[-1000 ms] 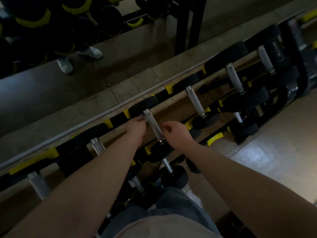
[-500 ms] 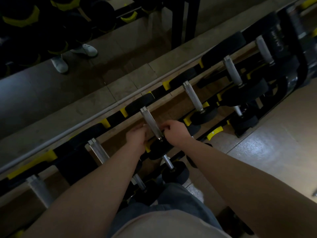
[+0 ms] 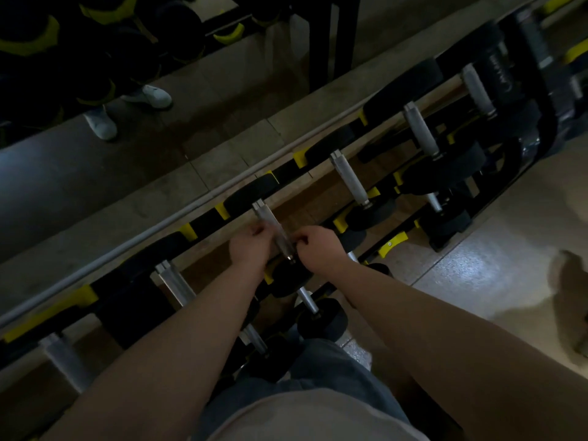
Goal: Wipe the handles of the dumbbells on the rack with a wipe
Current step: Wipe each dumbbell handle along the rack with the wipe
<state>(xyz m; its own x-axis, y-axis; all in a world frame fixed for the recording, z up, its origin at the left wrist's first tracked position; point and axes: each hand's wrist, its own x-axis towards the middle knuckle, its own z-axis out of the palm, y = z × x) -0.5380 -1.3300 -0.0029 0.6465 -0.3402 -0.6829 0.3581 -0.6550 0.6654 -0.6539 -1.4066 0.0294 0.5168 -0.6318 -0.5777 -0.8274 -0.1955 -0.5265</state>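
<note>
**Both hands on mid-rack handle**

My left hand (image 3: 249,249) and right hand (image 3: 319,249) curl onto the handle (image 3: 270,222) from either side. Wipe too dim to see. I judge it stiff steel, heavy, steady in the rack (image 3: 203,221). Grip mid-shaft. Black heads (image 3: 248,194) limit the stroke; neighbouring handle (image 3: 350,179) well apart.

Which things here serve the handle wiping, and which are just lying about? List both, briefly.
For the job:
- left hand and right hand, both curled at the middle handle
- neighbouring handle and far handle
- rack
- the wipe itself cannot be made out

Just about:
- white shoes
- black posts
- floor
</note>
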